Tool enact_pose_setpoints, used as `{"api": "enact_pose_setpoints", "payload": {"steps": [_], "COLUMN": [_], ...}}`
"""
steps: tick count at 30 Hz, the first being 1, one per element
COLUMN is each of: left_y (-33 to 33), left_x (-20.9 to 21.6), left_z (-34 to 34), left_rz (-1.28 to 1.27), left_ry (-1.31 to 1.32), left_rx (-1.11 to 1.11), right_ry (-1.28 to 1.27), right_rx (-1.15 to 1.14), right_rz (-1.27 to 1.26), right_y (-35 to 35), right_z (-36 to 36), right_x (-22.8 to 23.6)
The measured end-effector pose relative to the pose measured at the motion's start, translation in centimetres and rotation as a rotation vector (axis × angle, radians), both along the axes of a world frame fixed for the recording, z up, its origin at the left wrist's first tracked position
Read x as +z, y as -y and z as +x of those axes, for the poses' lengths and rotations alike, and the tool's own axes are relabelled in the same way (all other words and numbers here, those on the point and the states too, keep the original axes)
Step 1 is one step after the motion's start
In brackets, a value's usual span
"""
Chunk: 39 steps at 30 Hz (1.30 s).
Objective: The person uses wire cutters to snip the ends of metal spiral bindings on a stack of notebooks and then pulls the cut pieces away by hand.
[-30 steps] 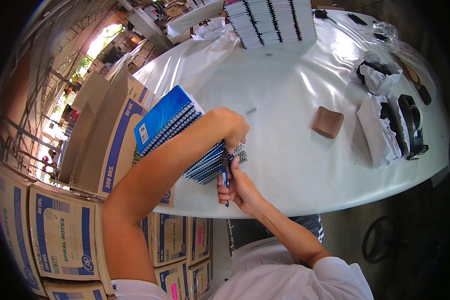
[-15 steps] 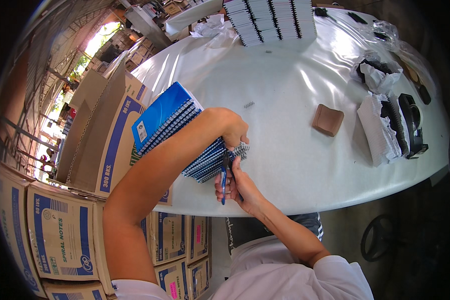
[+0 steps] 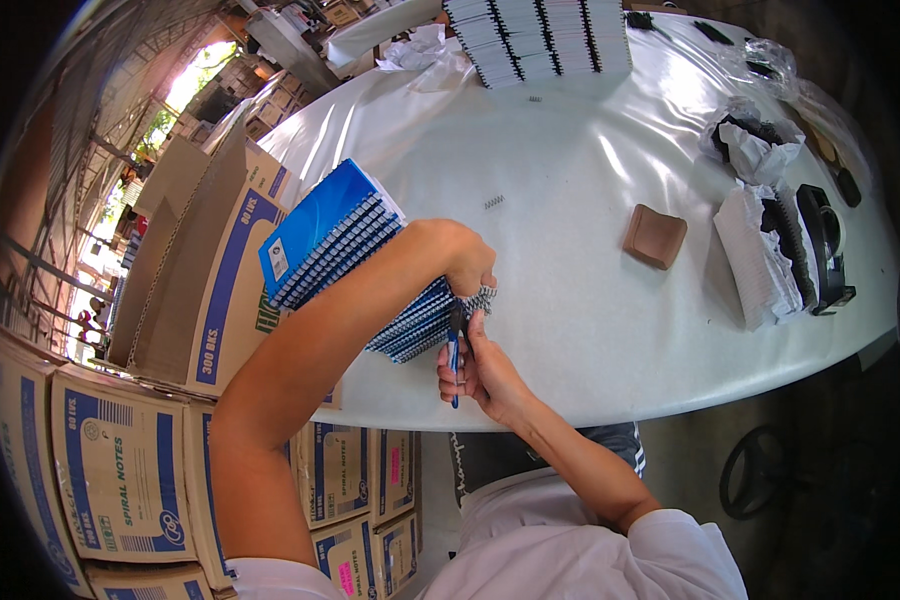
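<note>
A stack of blue spiral notebooks (image 3: 320, 225) lies at the table's left side, their wire bindings facing up and toward me. My left arm reaches across the stack. My left hand (image 3: 470, 262) is closed, its fingers at a tangle of loose wire coil ends (image 3: 483, 298) past the stack's right corner. Just below, my right hand (image 3: 492, 372) grips blue-handled pliers (image 3: 454, 360), jaws pointing up at the coil ends. The exact contact of jaws and wire is hidden by the fingers.
Short wire coil pieces (image 3: 494, 202) lie on the white-covered table (image 3: 570, 350). Right of them are a brown block-like object (image 3: 655, 237), paper-wrapped black coils (image 3: 760, 255) and a black tape dispenser (image 3: 825, 250). Bound books (image 3: 540, 45) stand far back; cartons (image 3: 120, 470) crowd the left.
The pliers' handles have come closer together in my right hand, which has shifted slightly right and up. My left hand stays at the coil ends.
</note>
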<state>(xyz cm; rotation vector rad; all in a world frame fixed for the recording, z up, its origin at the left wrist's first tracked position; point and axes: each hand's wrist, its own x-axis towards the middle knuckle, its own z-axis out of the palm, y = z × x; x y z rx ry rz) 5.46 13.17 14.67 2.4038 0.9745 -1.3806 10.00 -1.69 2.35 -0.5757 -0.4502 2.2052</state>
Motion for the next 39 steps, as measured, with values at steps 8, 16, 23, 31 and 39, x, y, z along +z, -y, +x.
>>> {"api": "enact_pose_setpoints", "payload": {"steps": [8,16,23,31,39], "left_y": [0.5,0.2,0.2,0.5,0.5], "left_x": [0.0,-1.0,-1.1,-1.3,-1.9], "left_z": [0.0,-0.7,-0.6,-0.3,-0.7], "left_rz": [0.013,0.038,0.026,0.044,0.037], "left_ry": [-0.017,0.039,0.054,0.033,0.058], "left_rx": [0.007,0.004,-0.014,0.008,-0.011], "right_ry": [0.103,0.033,0.015,0.060,-0.014], "right_rx": [0.058,0.035,0.108,0.063,0.050], "right_rz": [0.011,0.010,0.023,0.043,-0.047], "right_y": [0.9,0.2,0.4,0.3,0.1], "right_z": [-0.1,-0.4,-0.2,0.1,0.0], "right_x": [-1.2,-1.2,-1.8,-2.5,-2.0]}}
